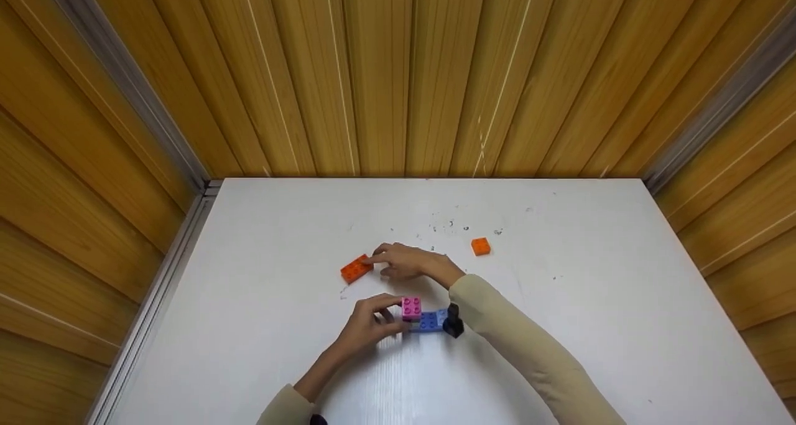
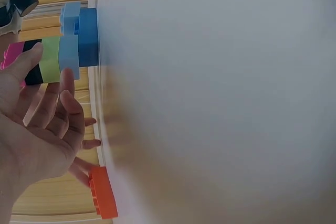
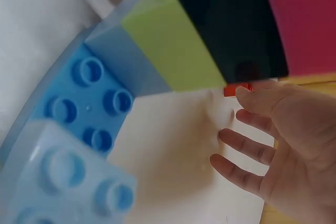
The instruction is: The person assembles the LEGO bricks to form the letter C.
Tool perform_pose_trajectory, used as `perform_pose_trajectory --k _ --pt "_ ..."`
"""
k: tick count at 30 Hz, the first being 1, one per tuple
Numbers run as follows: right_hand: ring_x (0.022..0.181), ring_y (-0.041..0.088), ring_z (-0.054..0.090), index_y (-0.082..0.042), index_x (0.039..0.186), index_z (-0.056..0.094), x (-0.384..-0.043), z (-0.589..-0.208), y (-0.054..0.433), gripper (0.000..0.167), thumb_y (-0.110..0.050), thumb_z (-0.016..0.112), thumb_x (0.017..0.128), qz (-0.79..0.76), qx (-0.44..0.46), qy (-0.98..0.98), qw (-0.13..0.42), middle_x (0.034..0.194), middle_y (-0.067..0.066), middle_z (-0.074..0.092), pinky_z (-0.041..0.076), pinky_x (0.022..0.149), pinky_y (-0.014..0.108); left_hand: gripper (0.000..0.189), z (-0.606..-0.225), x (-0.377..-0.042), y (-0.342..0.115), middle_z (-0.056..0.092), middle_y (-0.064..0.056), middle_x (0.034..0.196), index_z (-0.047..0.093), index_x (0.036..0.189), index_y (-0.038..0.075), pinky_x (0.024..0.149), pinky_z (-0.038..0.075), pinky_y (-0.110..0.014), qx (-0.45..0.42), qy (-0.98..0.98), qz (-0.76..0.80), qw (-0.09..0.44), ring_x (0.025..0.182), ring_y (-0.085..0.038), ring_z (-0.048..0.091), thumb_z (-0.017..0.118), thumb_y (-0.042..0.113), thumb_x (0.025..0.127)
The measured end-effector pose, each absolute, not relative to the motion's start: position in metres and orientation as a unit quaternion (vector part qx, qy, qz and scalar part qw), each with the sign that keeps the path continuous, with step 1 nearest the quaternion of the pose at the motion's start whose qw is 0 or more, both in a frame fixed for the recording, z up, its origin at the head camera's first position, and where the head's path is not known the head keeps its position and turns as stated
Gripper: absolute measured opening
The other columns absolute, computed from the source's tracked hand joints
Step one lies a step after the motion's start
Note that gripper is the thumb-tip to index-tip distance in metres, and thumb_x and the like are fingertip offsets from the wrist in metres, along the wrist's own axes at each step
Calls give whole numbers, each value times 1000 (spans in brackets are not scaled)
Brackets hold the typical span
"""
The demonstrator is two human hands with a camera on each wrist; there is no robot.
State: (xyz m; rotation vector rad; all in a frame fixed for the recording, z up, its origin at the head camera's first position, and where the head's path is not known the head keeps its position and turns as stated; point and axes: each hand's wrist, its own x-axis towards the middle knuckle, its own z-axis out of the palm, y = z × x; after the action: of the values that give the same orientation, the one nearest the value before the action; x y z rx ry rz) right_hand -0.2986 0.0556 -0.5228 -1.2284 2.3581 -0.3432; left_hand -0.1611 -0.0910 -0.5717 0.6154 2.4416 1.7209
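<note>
My left hand [image 1: 371, 325] grips the side of a brick tower, with the thumb against its black layer. A pink toy brick [image 1: 411, 308] tops the tower; under it come a black brick [image 2: 32, 62], a lime green brick [image 2: 50, 60] and a light blue brick [image 2: 69, 57]. These stand on one end of a long blue brick [image 2: 88, 37], whose other end carries a second light blue brick [image 3: 63, 174]. Farther forward my right hand [image 1: 404, 261] reaches left, its fingers loosely extended, a fingertip touching the right end of an orange-red brick [image 1: 356, 270].
A small orange brick [image 1: 481, 246] lies farther back on the white table [image 1: 591, 300], right of the right hand. Dark specks mark the tabletop near it. Wood-patterned walls [image 1: 404, 76] enclose the back and sides. A black device [image 1: 454, 321] shows at the right sleeve.
</note>
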Motion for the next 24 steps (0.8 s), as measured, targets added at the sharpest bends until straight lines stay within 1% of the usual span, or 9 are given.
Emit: perform_pose_trajectory --k 3,6,8,11,16,18,21,24 --pt "116 34 61 -9 149 52 -301 -523 73 47 -9 58 103 -152 -439 857 222 142 22 56 49 104 47 39 -572 -164 -89 75 -15 114 73 124 4 76 59 -25 211 797 563 46 79 -12 67 81 10 87" --pt "110 35 64 -3 145 56 -303 -524 94 43 -8 58 102 -183 -433 858 208 134 24 61 52 99 47 39 -571 -167 -89 75 -14 113 73 124 4 76 58 -24 217 797 561 50 79 -9 66 81 11 87" --pt "109 36 65 0 141 59 -303 -525 108 41 -7 59 101 -202 -426 860 195 129 25 64 52 99 47 39 -571 -169 -90 76 -13 114 73 125 5 76 57 -23 217 798 559 52 80 -8 66 81 13 87" --pt "112 37 65 2 137 61 -300 -525 131 38 -8 58 101 -228 -402 865 194 127 24 66 52 101 48 39 -569 -170 -90 76 -12 114 73 124 5 76 57 -24 215 804 553 54 81 -9 66 81 14 87" --pt "117 36 64 0 134 65 -291 -525 167 33 -10 56 103 -253 -356 875 210 130 20 68 51 103 50 39 -568 -168 -91 75 -12 117 73 124 6 79 58 -28 205 813 541 67 84 -13 68 81 15 87" --pt "118 36 64 0 131 67 -287 -524 181 31 -9 56 103 -260 -346 877 211 129 19 69 51 103 51 40 -567 -168 -90 75 -13 118 72 125 5 80 59 -29 203 815 539 70 86 -16 68 81 15 87" --pt "116 36 66 1 126 70 -281 -521 200 28 -7 57 102 -251 -345 881 204 125 20 71 53 100 50 40 -565 -170 -90 75 -14 117 72 125 4 80 58 -30 205 816 537 68 86 -18 68 81 16 87" --pt "109 34 69 0 126 71 -279 -516 211 28 -8 59 102 -242 -343 887 195 124 18 73 56 96 48 41 -562 -171 -91 75 -14 118 72 125 3 79 57 -27 207 818 532 71 86 -17 68 81 17 87"
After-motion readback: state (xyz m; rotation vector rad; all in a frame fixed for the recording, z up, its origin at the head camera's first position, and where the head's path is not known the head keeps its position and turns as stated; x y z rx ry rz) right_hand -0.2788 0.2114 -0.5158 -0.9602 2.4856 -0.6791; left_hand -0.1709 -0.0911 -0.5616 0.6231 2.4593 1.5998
